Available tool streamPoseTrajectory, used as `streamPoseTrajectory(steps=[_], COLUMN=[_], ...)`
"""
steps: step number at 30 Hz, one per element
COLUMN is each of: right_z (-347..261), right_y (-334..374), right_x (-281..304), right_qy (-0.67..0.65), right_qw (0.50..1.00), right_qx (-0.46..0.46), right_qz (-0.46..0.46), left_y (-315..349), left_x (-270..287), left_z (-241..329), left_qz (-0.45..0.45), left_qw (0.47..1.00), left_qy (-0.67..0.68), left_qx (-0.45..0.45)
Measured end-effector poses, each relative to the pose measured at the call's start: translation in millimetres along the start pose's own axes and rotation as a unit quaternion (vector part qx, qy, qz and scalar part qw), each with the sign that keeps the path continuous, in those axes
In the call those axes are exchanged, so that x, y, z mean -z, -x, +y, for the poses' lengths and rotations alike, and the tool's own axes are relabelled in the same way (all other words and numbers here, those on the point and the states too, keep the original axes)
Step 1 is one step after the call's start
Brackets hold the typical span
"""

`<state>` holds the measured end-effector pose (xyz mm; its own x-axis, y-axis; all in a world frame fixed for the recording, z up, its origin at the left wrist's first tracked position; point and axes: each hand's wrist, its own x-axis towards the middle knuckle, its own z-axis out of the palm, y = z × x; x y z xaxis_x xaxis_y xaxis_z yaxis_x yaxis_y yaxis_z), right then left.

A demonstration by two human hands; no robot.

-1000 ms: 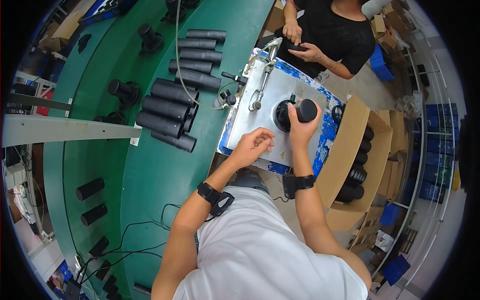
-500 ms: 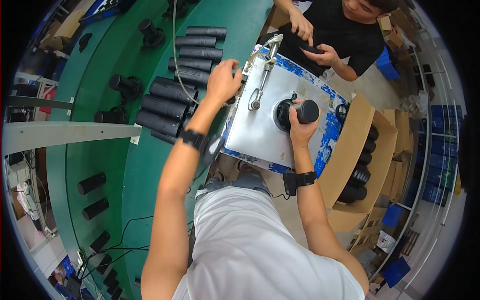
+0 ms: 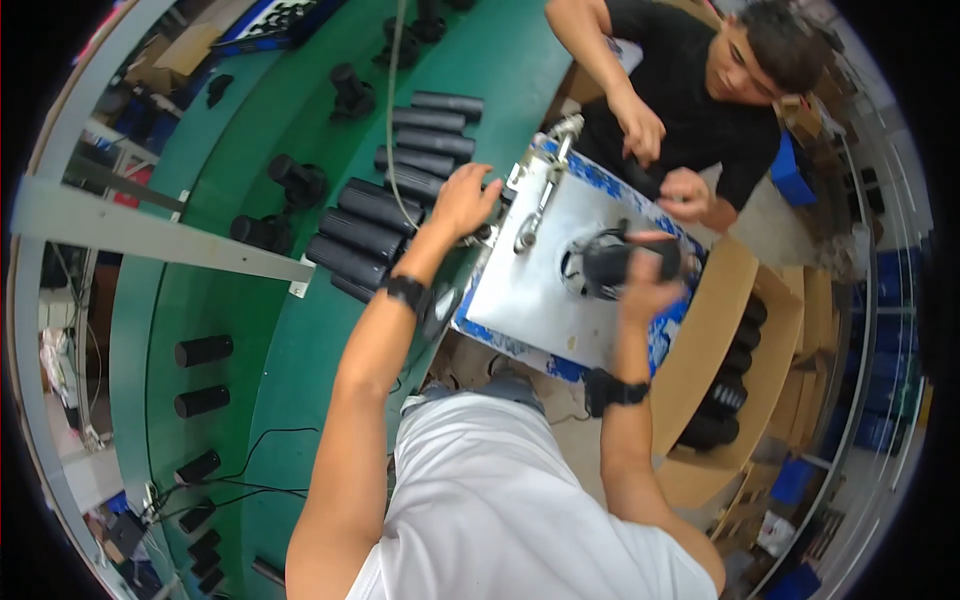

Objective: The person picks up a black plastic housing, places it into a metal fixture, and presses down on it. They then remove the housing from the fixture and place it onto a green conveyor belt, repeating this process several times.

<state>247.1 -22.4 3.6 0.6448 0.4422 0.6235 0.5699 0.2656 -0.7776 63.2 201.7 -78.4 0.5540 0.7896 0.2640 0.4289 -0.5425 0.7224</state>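
Observation:
My right hand [image 3: 652, 287], smeared by motion, has its fingers round a black cylinder with a flanged base [image 3: 612, 265]. The cylinder lies tilted over a hole in the bare metal plate [image 3: 520, 295], its flange toward the hole. Near the plate's left edge is my left hand [image 3: 466, 205], fingers stretched and holding nothing that I can see. Beside it are a metal fitting [image 3: 482, 237] and the lever clamp [image 3: 540, 212] mounted on the plate. Several black ribbed cylinders [image 3: 372, 207] lie in a row just left of this hand.
An open cardboard box [image 3: 700, 350] with black parts stands right of the plate. Across from me, a co-worker in black [image 3: 690, 110] handles a dark object. More black parts [image 3: 297, 180] stand on the green bench [image 3: 290, 400]. A pale metal bar [image 3: 150, 232] and a hanging hose [image 3: 392, 120] cross the left side.
My right hand has moved right and tipped the upright cylinder over toward the right. My left hand stays by the plate's left edge. The whole view has shifted slightly; the co-worker's hands have moved.

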Motion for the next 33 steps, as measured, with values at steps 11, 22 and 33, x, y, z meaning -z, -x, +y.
streamPoseTrajectory(steps=[11,22,33], right_z=[-151.1,-118.0,-99.8], right_y=[50.0,105.2,117.4], right_x=[-109.0,-73.5,-51.7], right_qy=[-0.210,-0.047,0.014], right_qw=[0.845,0.788,0.812], right_qx=[-0.070,-0.200,-0.229], right_qz=[-0.488,-0.580,-0.536], left_y=[182.5,295.5,271.6], left_x=[155.9,252.5,290.8], left_z=[122.3,-139.6,-168.2], left_qz=[0.017,0.552,0.540], left_qw=[0.991,0.756,0.809], left_qy=[0.132,-0.059,-0.117], left_qx=[0.016,0.346,0.199])
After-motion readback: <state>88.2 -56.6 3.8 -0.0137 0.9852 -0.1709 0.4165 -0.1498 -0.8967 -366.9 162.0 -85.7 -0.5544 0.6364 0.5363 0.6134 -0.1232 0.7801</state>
